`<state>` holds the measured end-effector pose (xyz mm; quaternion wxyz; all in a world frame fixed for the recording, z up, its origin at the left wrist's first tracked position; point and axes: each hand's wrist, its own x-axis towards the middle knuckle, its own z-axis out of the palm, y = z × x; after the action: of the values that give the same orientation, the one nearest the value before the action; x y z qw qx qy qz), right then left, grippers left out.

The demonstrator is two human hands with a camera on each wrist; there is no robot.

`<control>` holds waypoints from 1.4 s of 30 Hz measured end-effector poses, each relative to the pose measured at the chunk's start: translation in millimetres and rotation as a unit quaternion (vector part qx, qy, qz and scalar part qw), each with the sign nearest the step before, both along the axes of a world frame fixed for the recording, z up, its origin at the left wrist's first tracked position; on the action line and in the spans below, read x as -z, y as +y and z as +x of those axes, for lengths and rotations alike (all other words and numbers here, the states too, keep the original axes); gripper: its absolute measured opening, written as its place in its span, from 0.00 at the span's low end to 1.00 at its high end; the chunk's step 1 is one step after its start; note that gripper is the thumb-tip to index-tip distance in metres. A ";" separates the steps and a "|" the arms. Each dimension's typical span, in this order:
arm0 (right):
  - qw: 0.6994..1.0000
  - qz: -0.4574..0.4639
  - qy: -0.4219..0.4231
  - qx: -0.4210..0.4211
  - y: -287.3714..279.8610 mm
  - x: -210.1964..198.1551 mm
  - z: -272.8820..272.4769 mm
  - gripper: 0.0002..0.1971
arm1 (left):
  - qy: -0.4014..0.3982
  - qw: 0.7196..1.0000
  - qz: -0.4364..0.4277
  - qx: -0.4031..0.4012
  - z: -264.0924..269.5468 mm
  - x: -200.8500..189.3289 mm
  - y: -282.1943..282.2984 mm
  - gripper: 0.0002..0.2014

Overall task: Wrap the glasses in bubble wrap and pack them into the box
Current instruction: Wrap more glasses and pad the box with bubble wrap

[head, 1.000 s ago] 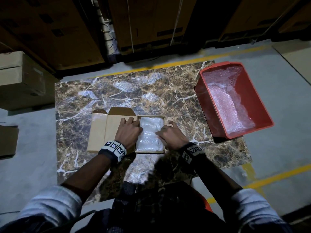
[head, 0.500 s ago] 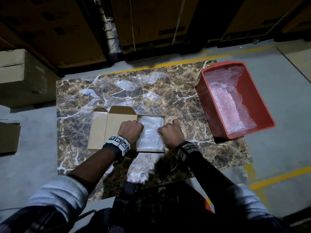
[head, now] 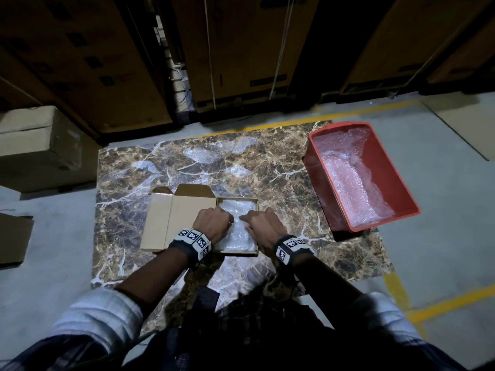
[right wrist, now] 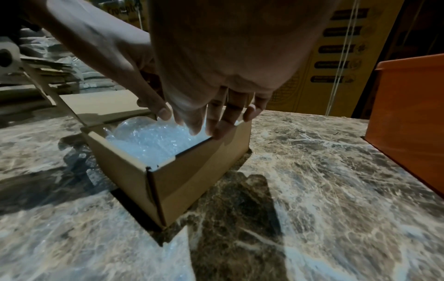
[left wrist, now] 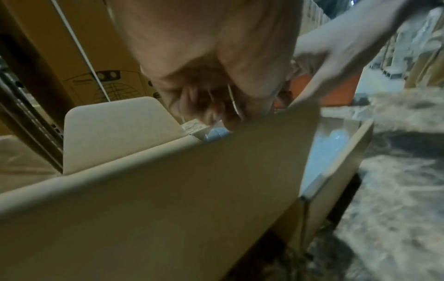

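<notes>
Marble table [head: 267,167] on a warehouse floor carried a red bin [head: 401,183] lined with bubble wrap at 2 o'clock, well apart from the open cardboard box [head: 184,223], stacked cartons [head: 241,49] behind at 12. Left hand [head: 213,223] was curled, fingers dipping into the box onto the bubble-wrapped glasses [head: 238,236]; right hand [head: 263,226] had fingers loosely extended, tips on the wrap. Right wrist view alone showed the fingertips [right wrist: 195,129] touching; head view hid them.

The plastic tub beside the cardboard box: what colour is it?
Red plastic tub, shown best in the head view.
</notes>
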<state>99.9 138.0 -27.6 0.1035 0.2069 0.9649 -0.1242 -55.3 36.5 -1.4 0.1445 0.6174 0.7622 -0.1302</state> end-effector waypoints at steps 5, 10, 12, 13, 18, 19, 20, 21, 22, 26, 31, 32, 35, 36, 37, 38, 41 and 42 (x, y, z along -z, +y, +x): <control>1.000 -0.024 -0.006 -0.006 9.7 -3.4 -3.1 0.20 | -0.048 0.998 -0.035 -0.029 -10.7 4.2 1.8 0.15; 0.998 -0.045 0.044 0.003 29.7 -12.5 1.7 0.14 | -0.075 0.996 -0.030 -0.047 -20.3 -2.4 -0.8 0.17; 0.999 -0.040 0.013 -0.033 43.9 -18.1 4.7 0.12 | -0.097 0.992 -0.025 -0.077 -28.5 -4.0 -9.1 0.19; 0.996 -0.032 -0.023 -0.074 50.2 -21.6 5.6 0.11 | -0.107 0.990 -0.027 -0.092 -33.4 -3.7 -14.9 0.19; 0.971 0.029 -0.101 -0.215 62.8 -25.8 -6.2 0.08 | -0.125 0.978 -0.049 -0.159 -44.0 -5.7 -39.1 0.17; 0.969 0.033 -0.105 -0.222 61.5 -27.2 -9.3 0.06 | -0.128 0.975 -0.049 -0.172 -42.6 -7.0 -41.8 0.17; 0.968 0.035 -0.109 -0.224 60.4 -29.1 -12.3 0.03 | -0.131 0.973 -0.047 -0.185 -40.6 -8.9 -44.7 0.18; 0.968 0.040 -0.108 -0.225 60.1 -28.3 -14.2 0.03 | -0.136 0.970 -0.042 -0.198 -38.7 -10.1 -47.7 0.18; 0.967 0.049 -0.109 -0.226 60.4 -26.8 -15.7 0.04 | -0.141 0.966 -0.035 -0.211 -36.9 -10.9 -50.6 0.17; 0.961 0.058 -0.105 -0.247 64.5 -17.2 -12.5 0.09 | -0.156 0.957 -0.012 -0.243 -25.1 -12.7 -60.0 0.14; 0.972 0.010 -0.123 -0.202 60.4 -9.8 -2.1 0.18 | -0.168 0.945 0.069 -0.271 -2.8 -13.5 -64.9 0.12; 0.973 0.005 -0.121 -0.197 57.3 -8.8 -0.8 0.17 | -0.172 0.942 0.076 -0.278 1.5 -12.9 -64.0 0.12; 0.975 -0.019 -0.105 -0.195 43.7 -7.7 0.9 0.15 | -0.197 0.936 0.055 -0.288 13.9 -7.5 -60.3 0.15; 0.976 -0.031 -0.099 -0.194 38.4 -6.6 0.5 0.15 | -0.205 0.935 0.046 -0.286 17.8 -5.1 -59.5 0.16; 0.976 -0.042 -0.095 -0.193 33.0 -5.8 -0.4 0.13 | -0.208 0.935 0.037 -0.283 20.8 -2.3 -58.9 0.18; 0.975 -0.052 -0.094 -0.194 28.6 -4.5 -1.7 0.12 | -0.209 0.937 0.031 -0.279 23.7 0.5 -58.1 0.20; 0.974 -0.072 -0.096 -0.191 23.3 -5.8 -4.2 0.10 | -0.197 0.940 0.007 -0.279 27.8 3.7 -57.9 0.23; 0.975 -0.081 -0.097 -0.185 25.4 -7.0 -4.1 0.09 | -0.197 0.939 0.002 -0.283 26.8 4.8 -59.0 0.23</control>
<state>95.8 163.3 -20.6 0.2341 0.0265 0.9585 -0.1603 -28.5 -22.5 -6.2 0.3215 0.3902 0.8617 0.0419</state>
